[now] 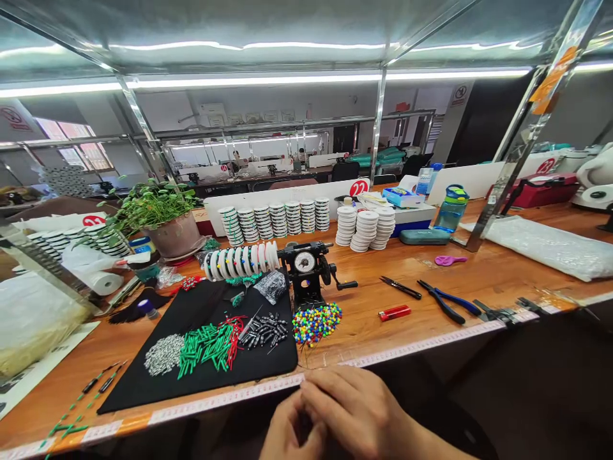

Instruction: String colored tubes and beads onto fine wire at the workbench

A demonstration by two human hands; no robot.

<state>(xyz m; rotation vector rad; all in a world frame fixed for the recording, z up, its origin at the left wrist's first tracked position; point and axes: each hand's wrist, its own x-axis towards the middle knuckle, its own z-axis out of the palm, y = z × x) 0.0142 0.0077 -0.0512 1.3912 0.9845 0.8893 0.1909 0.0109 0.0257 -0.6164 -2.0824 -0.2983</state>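
At the front edge of the bench, my left hand and my right hand meet. The right one lies partly over the left fingertips, and both sets of fingers are curled. Whatever they may pinch is hidden. Just beyond them is a pile of coloured beads. On a black mat lie silvery small parts, green tubes, red pieces and black fishing floats or sinkers. A hand-cranked winder carries a row of white spools.
To the right lie a red lighter, a black knife or tweezers, blue-handled pliers and a purple item. Stacked spools, a potted plant and a water bottle stand behind. A metal post rises at right.
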